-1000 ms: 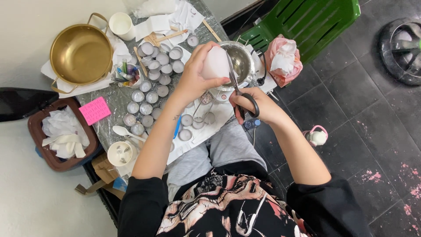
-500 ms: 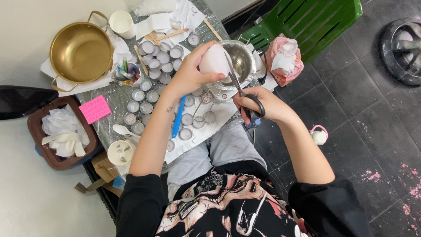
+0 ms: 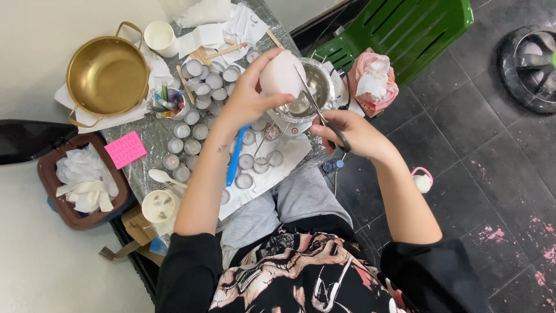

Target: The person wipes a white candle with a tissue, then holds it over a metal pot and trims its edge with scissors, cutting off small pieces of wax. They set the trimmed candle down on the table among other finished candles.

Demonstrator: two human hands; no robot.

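Stuff on the far left first: a brown bin (image 3: 46, 185) full of crumpled white paper sat beside the table, with a pink sticky pad (image 3: 125, 149) on the plastic-wrapped tabletop (image 3: 152, 134) just next to it. Further up was a big brass pot (image 3: 107, 74) on paper towels, and a white cup (image 3: 159, 35) just past its handle. Middle of the table was crowded with little round tins (image 3: 200, 95), a white spoon (image 3: 164, 175) lower down, and a blue pen (image 3: 236, 157) lying partly under the left forearm.

Then the hands. The left hand (image 3: 246, 101) was wrapped around a pale pink waxy lump (image 3: 282, 74), fingers curled round its left and lower side, thumb pressed along the bottom, so the lump stuck out above and to the right of the fingertips. It was held up over the table, right beside a small steel pot (image 3: 317, 81). The lump was kind of egg-shaped, long axis tilted up and to the right.

The right hand (image 3: 353, 132) had its fingers closed through the black loops of a pair of scissors (image 3: 315, 104). The blades ran diagonally, tips pointing up-left and touching the lump's right edge, handles down-right in the fist. Couldn't tell how far apart the blades were.

Right of that, a pink bag (image 3: 373, 81) leaned on a green plastic chair (image 3: 405, 29), dark tiled floor (image 3: 480, 150) beyond.
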